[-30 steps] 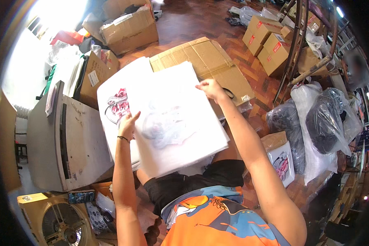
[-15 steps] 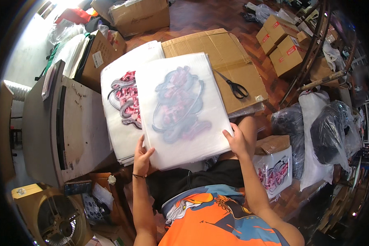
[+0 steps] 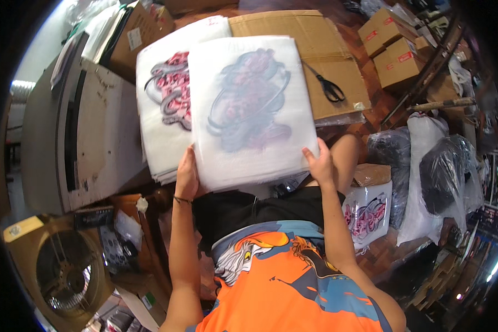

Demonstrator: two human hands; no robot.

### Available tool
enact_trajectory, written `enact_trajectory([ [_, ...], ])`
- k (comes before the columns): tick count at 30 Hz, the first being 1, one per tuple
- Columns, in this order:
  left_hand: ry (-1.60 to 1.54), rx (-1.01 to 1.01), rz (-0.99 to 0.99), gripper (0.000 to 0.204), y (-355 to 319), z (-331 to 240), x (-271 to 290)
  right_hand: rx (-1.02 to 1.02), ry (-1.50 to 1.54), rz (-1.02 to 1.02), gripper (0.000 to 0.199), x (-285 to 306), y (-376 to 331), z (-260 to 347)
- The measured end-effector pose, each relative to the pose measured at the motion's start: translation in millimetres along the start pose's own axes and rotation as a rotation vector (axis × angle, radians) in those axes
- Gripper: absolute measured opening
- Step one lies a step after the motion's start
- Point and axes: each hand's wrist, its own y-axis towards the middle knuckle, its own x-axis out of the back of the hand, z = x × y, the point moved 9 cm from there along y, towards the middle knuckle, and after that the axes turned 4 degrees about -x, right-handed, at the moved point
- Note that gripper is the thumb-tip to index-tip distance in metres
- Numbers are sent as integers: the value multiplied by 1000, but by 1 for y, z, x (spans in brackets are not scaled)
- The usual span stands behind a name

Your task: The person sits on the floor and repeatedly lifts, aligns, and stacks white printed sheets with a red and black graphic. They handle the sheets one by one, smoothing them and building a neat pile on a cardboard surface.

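Note:
Between my two hands is a stack of printed sheets point(image 3: 254, 160), white and translucent, with a blurred blue-grey and pink design showing through the top. My left hand point(image 3: 186, 176) presses along its lower left edge, the fingers partly hidden behind it. At the lower right edge, my right hand point(image 3: 320, 165) grips the stack with the thumb on top. A second pile of white sheets point(image 3: 163, 146) lies to the left, partly covered by the held stack; its red, black and grey print is sharper. Black-handled scissors point(image 3: 331, 90) rest on flattened cardboard point(image 3: 337, 66) at the right.
Taped cardboard boxes point(image 3: 398, 61) stand at the far right. Plastic-wrapped bundles point(image 3: 448, 174) and a bagged printed sheet point(image 3: 368, 216) are by my right leg. A grey cabinet-like panel point(image 3: 47, 138) rises on the left, above a round fan point(image 3: 66, 271).
The view has tilted, so the scene sits higher in the picture. Both hands keep hold of the stack, which has turned slightly more upright. Its printed design looks more blurred.

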Motion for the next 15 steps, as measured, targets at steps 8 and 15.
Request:
enact_trajectory([
  [8, -411, 143, 41, 75, -9, 16, 8, -30, 356, 320, 64, -15, 9, 25],
  [15, -403, 44, 120, 74, -43, -13, -23, -24, 397, 386, 76, -15, 4, 30],
])
